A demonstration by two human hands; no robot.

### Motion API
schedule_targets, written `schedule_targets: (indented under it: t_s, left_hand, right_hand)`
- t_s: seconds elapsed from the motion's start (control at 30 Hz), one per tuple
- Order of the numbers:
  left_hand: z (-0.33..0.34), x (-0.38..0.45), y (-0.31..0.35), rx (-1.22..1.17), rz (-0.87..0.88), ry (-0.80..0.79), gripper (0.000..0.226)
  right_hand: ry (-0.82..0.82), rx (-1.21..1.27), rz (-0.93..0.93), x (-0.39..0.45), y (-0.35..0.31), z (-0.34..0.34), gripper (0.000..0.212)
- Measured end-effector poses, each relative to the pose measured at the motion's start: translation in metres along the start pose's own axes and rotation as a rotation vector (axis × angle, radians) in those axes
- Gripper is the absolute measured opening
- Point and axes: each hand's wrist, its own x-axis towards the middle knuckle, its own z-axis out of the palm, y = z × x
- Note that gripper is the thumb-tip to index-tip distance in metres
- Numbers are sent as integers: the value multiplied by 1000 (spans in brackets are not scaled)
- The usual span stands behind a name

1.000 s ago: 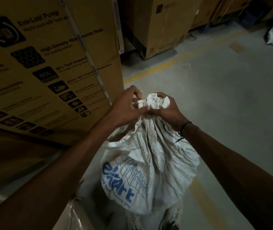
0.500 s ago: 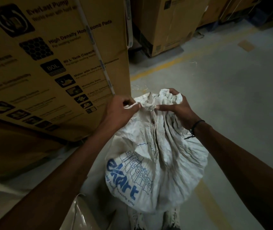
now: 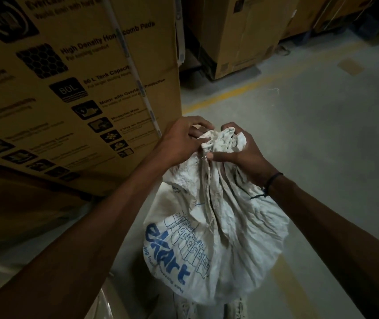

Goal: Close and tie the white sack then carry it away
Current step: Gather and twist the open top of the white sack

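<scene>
The white sack (image 3: 216,238) hangs just in front of the person, its belly bulging above the shoes (image 3: 209,307). It looks soft, crinkly and fairly full, likely light enough to lift by the neck; the bunched mouth is the sensible place to hold. Above the belly, the right hand (image 3: 241,153) curls tight round the gathered neck, thumb pressed across it. The left hand (image 3: 181,141) pinches loose folds beside it. Left of the sack stands a printed cardboard box (image 3: 80,88).

L hand (image 3: 181,143) back at sack (image 3: 216,226) neck; mouth bunched tighter.
</scene>
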Motion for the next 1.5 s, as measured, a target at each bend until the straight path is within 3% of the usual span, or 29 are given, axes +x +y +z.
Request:
schedule_targets:
  t_s: [0.17,0.27,0.43,0.63,0.83,1.03,1.13,1.23,1.37,1.5]
  left_hand:
    - [-19,-12,-3,-111,-42,-200,37]
    - [-17,-32,-12,-114,34,-9,49]
    - [4,-64,-39,-460,-69,234,72]
    - [42,-59,-37,-592,-82,222,58]
    - [46,-40,-28,-539,-14,180,44]
    - [62,-32,-14,-824,-39,-114,80]
    - [67,-25,-11,-723,-10,-178,105]
    - [75,-13,-10,-614,31,-167,128]
    - [87,-3,-5,-549,60,32,116]
    - [97,-3,-5,-614,41,146,92]
  right_hand:
    - [84,22,-20,4,5,-1,51]
    - [106,47,-10,7,8,0,51]
    - [130,126,30,7,9,-4,46]
    - [-16,124,32,5,5,-4,48]
    - [-153,196,53,-6,4,-11,53]
    - [-48,306,9,-12,12,-7,64]
    - [-23,303,44,-15,9,-11,80]
    - [11,351,110,-18,-1,-14,74]
    - [138,542,223,-12,-11,-7,87]
    - [207,521,285,-3,-9,-6,76]
